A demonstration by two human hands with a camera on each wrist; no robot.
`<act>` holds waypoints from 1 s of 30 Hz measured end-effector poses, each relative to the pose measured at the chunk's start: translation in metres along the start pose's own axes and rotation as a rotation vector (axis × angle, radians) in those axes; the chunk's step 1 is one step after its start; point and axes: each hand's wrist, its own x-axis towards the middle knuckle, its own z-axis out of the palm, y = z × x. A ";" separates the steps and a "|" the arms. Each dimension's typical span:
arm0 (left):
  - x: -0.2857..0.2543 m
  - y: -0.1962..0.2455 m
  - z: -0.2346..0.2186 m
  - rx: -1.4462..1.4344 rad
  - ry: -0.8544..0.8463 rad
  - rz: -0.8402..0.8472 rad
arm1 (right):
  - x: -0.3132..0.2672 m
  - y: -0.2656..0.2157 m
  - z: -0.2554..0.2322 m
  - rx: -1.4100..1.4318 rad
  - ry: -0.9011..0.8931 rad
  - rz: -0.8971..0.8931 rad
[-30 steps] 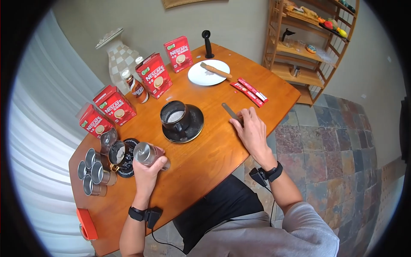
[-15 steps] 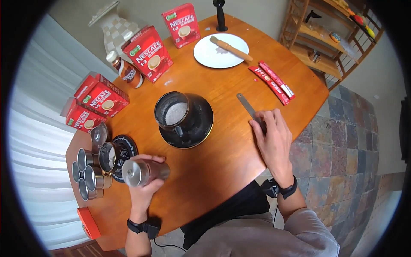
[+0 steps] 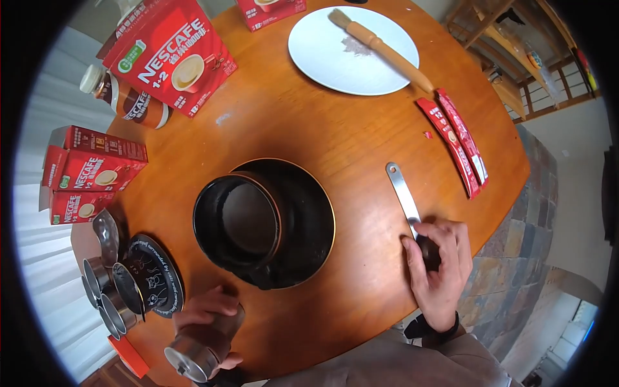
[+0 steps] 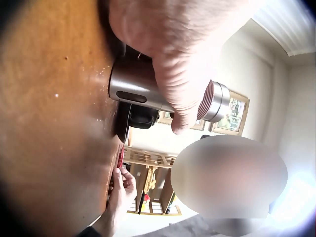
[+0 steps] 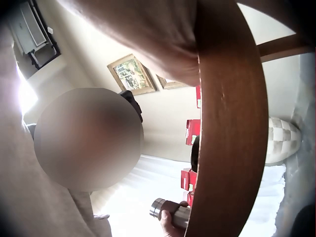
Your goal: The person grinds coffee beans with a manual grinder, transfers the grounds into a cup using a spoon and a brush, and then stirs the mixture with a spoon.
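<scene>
My left hand [image 3: 203,308] grips a metal hand coffee grinder [image 3: 193,355], fingers on one side and thumb on the other. The left wrist view shows its slotted body [image 4: 136,79] upright, its base right at the tabletop. Over on the right, my right hand [image 3: 445,261] pinches the dark knob end of a flat metal crank handle [image 3: 403,197]. The handle's free end has a small hole and points away from me. Between the hands, a black cup [image 3: 248,219] stands on a black gold-rimmed saucer [image 3: 316,219].
Left of the grinder are a cup [image 3: 129,288] on a cat-print saucer [image 3: 161,280] and several metal tins [image 3: 116,316]. Nescafe boxes [image 3: 171,61] and a bottle [image 3: 138,103] stand behind. A brush [image 3: 387,51] lies across a white plate [image 3: 316,55], near red stick packets [image 3: 448,135].
The head view has come closer to the table. My left hand keeps its hold on the grinder. The right hand's thumb and fingers now show around the handle's knob.
</scene>
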 end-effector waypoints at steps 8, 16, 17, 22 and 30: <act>0.001 0.001 -0.003 0.040 -0.060 0.021 | -0.009 0.007 0.002 0.033 0.068 -0.017; 0.004 -0.004 -0.006 0.064 -0.107 0.085 | -0.016 0.011 -0.003 0.113 0.122 -0.011; 0.004 -0.002 -0.002 0.071 -0.063 0.070 | -0.017 0.009 -0.001 0.140 0.108 0.061; 0.001 0.001 0.011 0.058 0.052 0.000 | -0.011 0.002 -0.002 0.071 0.039 0.067; 0.000 0.002 0.011 -0.025 0.070 -0.001 | -0.008 0.004 0.006 0.067 0.096 -0.013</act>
